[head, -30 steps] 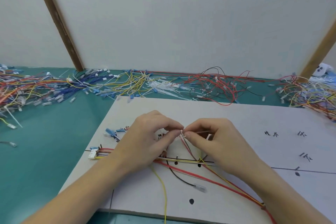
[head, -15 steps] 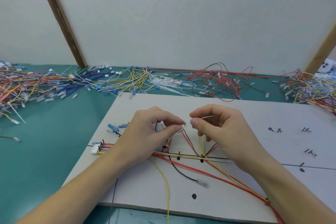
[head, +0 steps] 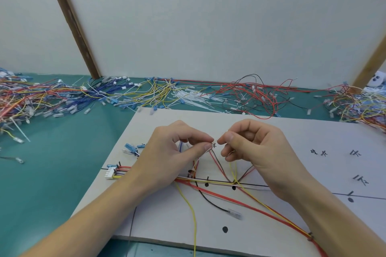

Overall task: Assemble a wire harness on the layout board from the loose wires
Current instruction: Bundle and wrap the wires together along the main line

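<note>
The white layout board point(head: 292, 131) lies on the teal table, with a bundle of wires point(head: 208, 182) running along its drawn line from a white connector point(head: 109, 173). My left hand point(head: 175, 152) pinches the raised ends of red and brown wires point(head: 213, 145) between thumb and forefinger above the board. My right hand point(head: 257, 148) is beside it with curled fingers, its thumb tip almost touching those ends. A yellow wire point(head: 232, 167) rises into its lower fingers. Red and yellow wires point(head: 250, 206) trail off to the lower right.
Heaps of loose wires point(head: 31, 98) line the back of the table, with white cable ties point(head: 192, 98) and red wires point(head: 254, 96) among them. A black wire with a clear terminal point(head: 235, 214) and blue terminals point(head: 130, 148) lie on the board. A wooden strut point(head: 71, 21) leans on the wall.
Both hands have lifted the wire ends up from the board. My right hand let go of the shared pinch point and now sits slightly apart from the left.
</note>
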{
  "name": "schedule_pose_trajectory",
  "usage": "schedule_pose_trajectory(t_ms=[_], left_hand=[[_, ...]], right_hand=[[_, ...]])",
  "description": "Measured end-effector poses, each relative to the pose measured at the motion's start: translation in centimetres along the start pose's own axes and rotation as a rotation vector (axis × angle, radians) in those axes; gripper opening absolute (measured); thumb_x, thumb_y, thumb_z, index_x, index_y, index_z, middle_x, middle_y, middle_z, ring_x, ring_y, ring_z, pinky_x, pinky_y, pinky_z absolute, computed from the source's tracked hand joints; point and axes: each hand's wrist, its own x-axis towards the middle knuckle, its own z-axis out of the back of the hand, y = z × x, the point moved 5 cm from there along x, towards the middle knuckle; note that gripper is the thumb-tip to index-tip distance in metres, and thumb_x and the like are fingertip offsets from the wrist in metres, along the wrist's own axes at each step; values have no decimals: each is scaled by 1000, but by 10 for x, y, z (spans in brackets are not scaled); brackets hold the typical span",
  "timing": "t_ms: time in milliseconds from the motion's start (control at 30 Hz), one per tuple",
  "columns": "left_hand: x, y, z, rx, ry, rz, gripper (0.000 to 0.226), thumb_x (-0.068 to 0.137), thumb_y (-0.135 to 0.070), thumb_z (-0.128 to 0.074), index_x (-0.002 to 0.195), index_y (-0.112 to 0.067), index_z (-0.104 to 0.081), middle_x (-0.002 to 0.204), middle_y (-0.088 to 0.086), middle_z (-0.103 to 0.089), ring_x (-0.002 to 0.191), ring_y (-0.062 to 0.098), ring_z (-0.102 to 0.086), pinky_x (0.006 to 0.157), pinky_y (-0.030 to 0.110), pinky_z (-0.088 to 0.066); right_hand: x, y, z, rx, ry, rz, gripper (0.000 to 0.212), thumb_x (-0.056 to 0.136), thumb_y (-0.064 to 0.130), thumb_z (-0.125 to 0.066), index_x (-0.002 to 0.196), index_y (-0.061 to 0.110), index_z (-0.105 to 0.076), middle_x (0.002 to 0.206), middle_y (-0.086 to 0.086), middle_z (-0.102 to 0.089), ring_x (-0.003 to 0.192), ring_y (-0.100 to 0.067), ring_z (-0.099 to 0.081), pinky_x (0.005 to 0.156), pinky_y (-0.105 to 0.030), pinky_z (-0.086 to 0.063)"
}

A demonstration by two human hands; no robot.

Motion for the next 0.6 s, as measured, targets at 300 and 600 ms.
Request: schedule_pose_trajectory(t_ms=[300, 600], left_hand=[[-2, -18, -1, 224, -89, -271, 7, 87, -17, -80, 94, -16, -82, 81, -13, -74, 84, 13, -59, 75, 29, -50], [-8, -31, 2, 297, -163, -301, 11, 89, -35, -77, 95, -26, -80, 86, -26, -70, 88, 10, -58, 80, 45, -43]], right_hand=[[-2, 12, -1, 73, -13, 52, 16, 84, 22, -74, 86, 7, -77, 84, -15, -74, 67, -25, -69, 61, -28, -57], [-9, 30, -2, 40, -3, 179, 15, 85, 15, -70, 89, 2, -78, 86, -16, -74, 68, -26, -71, 64, -30, -59]])
